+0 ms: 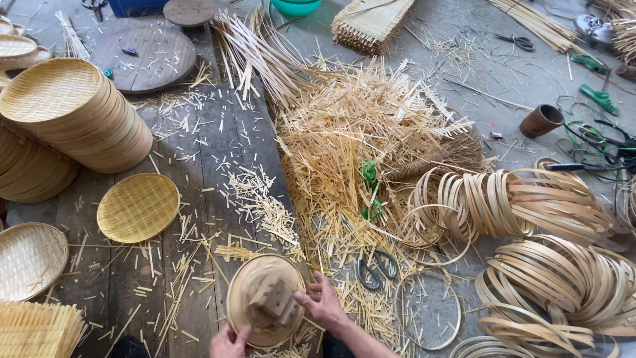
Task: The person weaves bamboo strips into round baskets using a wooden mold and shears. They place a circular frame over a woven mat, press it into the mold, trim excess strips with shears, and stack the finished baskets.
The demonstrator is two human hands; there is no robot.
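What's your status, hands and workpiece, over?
Left hand grips round woven tray at near rim. Right hand presses wooden block onto it. Scissors lie beside, bamboo offcuts piled behind.

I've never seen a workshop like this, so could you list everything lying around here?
Round woven bamboo trays in a leaning stack: many, pale yellow, upper left.
Single flat woven bamboo tray: one, yellow, left of centre on the plank floor.
Loose bamboo offcuts in a heap: countless, straw-coloured, centre.
Coiled bamboo strip hoops: several bundles, tan, right side.
Metal scissors: one pair, grey, beside the right hand.
Round wooden discs: two, grey-brown, top left.
Brown cylindrical cup: one, upper right.
Round woven tray with a wooden block on it: one, tan, bottom centre.
Left hand: grips that tray's near rim.
Right hand: fingers touch the block.
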